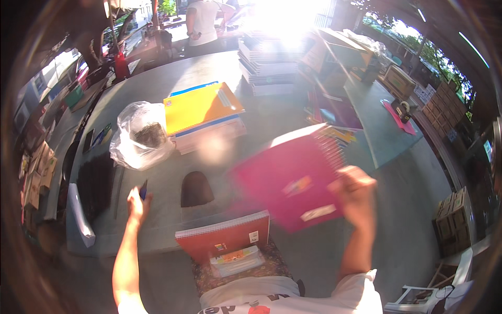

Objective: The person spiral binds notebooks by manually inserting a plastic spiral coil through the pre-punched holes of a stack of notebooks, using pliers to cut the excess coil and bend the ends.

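Observation:
My right hand grips a magenta spiral notebook by its wire-bound edge and holds it tilted above the table. The notebook is blurred and has a white label near one corner. Over the table's left side, my left hand is closed around a small, dark blue, pointed tool; its exact kind is unclear. A red spiral notebook leans on my lap at the table's near edge. Against it lies a small white printed packet. Between my hands, a dark brown round-topped shape shows on the table.
A stack of yellow-topped notebooks stands beside a clear plastic bag with dark contents. Farther back rises a tall notebook pile. A tape dispenser sits at the right. Cardboard boxes stand beyond; a person is at the back.

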Demonstrator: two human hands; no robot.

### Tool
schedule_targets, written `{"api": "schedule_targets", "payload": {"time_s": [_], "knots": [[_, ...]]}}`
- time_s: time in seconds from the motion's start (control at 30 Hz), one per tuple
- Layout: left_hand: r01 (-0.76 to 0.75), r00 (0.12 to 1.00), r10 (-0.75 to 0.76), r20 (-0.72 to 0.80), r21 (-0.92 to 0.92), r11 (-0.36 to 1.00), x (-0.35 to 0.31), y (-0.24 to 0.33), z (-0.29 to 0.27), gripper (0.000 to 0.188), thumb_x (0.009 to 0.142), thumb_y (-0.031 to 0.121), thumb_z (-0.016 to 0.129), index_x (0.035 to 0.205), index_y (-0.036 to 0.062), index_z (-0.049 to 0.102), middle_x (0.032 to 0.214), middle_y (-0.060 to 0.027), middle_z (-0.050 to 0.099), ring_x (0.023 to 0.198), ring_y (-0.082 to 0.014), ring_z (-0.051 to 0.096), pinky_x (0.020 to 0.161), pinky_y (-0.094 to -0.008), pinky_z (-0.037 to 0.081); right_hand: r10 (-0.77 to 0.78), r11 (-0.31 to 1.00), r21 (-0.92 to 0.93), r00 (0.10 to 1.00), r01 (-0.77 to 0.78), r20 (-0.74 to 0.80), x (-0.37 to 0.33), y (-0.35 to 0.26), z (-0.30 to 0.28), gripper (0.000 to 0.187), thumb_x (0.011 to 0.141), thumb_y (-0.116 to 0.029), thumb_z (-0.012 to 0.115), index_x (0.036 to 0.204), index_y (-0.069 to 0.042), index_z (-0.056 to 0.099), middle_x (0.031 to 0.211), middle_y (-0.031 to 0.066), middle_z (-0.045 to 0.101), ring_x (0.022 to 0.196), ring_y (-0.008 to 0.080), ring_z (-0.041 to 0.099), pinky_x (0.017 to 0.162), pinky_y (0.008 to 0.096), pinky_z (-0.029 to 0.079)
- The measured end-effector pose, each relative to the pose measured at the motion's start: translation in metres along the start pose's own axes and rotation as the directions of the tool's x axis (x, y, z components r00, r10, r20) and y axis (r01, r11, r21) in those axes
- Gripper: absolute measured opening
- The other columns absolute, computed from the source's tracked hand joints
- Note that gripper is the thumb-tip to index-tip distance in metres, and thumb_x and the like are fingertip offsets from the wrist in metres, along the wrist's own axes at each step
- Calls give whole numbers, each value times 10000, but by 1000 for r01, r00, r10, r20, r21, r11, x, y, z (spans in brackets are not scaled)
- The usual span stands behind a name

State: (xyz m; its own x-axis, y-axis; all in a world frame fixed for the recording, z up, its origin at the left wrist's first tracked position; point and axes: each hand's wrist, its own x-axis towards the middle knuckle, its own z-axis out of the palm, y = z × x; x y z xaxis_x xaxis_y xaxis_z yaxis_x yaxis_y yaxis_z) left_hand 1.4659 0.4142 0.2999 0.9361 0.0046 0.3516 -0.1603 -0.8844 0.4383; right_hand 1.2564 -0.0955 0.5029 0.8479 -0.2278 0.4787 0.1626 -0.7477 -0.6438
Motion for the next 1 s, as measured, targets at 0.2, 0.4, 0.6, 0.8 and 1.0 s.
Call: {"api": "schedule_targets", "payload": {"time_s": [0.2, 0.4, 0.6, 0.8, 1.0], "knots": [[-59, 998, 59, 0, 109, 992, -27, 13, -1, 344, 771, 288, 686, 973, 19, 615, 1047, -177, 571, 1000, -337, 513, 868, -426, 413, -11, 988, -127, 800, -82, -600, 54, 34, -62, 207, 862, -84, 589, 1043, 7, 632, 894, 77, 657, 794, 111, 590, 689, 234, 451], [5, 993, 17, -118, 183, 983, -24, -30, -41, 204, 780, 184, 692, 903, 33, 630, 976, -143, 585, 963, -320, 522, 862, -412, 418, -558, 828, -496, 483, 262, -675, 161, 120, -44, 291, 816, 8, 549, 1092, -42, 626, 1060, 113, 645, 953, 206, 603, 855, 353, 454], [253, 962, -209, -176, 291, 922, -48, -119, -51, 519, 802, 151, 662, 1257, 19, 449, 1154, -238, 505, 1069, -418, 483, 933, -467, 387, -323, 627, -779, 920, 33, -221, 188, 237, 29, 334, 742, -56, 563, 1052, -139, 655, 1105, 87, 616, 1071, 297, 541, 992, 502, 327], [306, 944, -233, -233, 354, 884, -69, -129, -55, 251, 767, 79, 647, 1001, -9, 623, 962, -208, 573, 926, -402, 541, 821, -462, 442, 42, 686, -726, 999, -41, -17, 153, 288, 111, 371, 837, -126, 503, 1200, -55, 535, 1191, 158, 565, 1180, 340, 465, 995, 484, 367], [347, 921, -260, -292, 303, 888, -48, -102, -40, 145, 813, 104, 618, 924, 28, 563, 909, -184, 557, 917, -383, 554, 761, -454, 466, 12, 959, 283, 998, -28, 59, 118, 112, 94, 271, 837, -167, 596, 1006, 40, 641, 889, 108, 655, 857, 146, 592, 769, 282, 464]]}}
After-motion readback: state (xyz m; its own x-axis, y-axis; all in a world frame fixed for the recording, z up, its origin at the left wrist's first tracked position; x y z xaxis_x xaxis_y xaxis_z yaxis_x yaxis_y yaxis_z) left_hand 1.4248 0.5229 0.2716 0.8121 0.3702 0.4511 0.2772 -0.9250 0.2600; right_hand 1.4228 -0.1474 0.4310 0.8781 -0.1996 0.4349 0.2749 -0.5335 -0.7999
